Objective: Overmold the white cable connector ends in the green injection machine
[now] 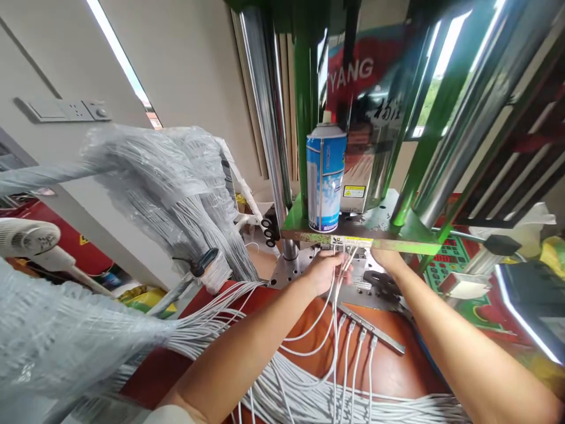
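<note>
The left hand (325, 272), the nearer, has its fingers closed on white cables (338, 287) running lengthwise up toward the green plate (406, 242), while the right hand (385, 258) lies to their right, its fingers hidden, their state beyond my telling.

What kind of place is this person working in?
It looks like a small factory workshop, probably one that makes cables. You can see a big green machine with shiny steel posts, heaps of white cables, and a metal bar with cable plugs lined up along it.
</note>
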`<control>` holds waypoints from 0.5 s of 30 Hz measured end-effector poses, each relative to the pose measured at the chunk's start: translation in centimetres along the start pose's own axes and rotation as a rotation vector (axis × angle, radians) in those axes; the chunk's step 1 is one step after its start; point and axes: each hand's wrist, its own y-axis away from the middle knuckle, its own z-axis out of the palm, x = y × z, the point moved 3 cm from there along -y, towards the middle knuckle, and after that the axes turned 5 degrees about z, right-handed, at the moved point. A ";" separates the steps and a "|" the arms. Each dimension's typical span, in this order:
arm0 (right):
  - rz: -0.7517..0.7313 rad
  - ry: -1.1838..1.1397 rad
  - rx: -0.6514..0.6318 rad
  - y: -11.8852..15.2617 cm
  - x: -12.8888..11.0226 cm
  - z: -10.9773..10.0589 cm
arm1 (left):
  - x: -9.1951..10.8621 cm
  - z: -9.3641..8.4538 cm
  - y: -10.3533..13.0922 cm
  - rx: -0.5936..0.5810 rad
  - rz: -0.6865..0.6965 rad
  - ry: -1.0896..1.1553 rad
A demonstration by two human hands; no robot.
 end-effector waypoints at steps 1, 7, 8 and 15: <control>0.012 -0.006 0.020 0.9 0.1 -0.2 | 0.6 0.1 0.6 -0.027 -0.008 0.012; 0.045 -0.019 0.079 9.5 -0.9 -1.3 | 0.1 2.2 7.9 -0.241 -0.105 0.080; 0.054 -0.002 0.084 10.9 -1.2 -1.5 | -0.3 2.7 9.6 -0.236 -0.086 0.079; 0.128 0.048 0.014 15.9 -0.4 -2.2 | -0.7 4.4 18.4 -0.169 -0.028 -0.115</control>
